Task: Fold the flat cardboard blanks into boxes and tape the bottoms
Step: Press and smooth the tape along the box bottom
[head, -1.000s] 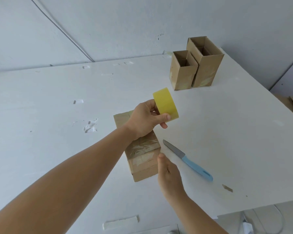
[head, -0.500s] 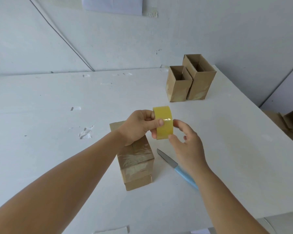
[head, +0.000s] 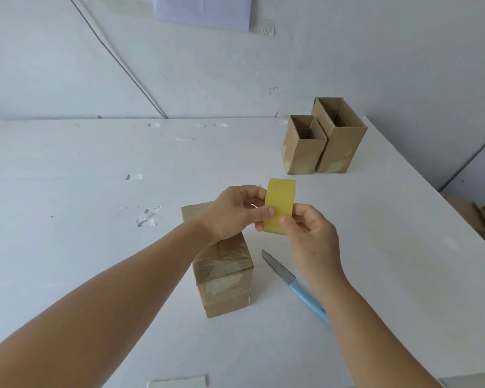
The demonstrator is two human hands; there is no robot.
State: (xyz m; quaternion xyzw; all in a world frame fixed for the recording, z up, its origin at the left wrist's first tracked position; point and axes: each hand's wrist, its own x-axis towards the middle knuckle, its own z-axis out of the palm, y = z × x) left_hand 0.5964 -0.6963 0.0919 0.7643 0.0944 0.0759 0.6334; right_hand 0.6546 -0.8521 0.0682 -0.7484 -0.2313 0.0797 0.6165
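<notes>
Mid-frame, left hand point(head: 230, 211) grips yellow tape roll point(head: 280, 205) upright; right hand point(head: 310, 233) pinches its lower edge, likely hunting the end. Taped box point(head: 221, 264) waits below, knife point(head: 291, 281) beside.

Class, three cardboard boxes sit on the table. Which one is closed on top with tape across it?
The box nearest the person, under the left hand. Clear tape covers its shut upper face, whereas the two far boxes stand with open tops.
</notes>
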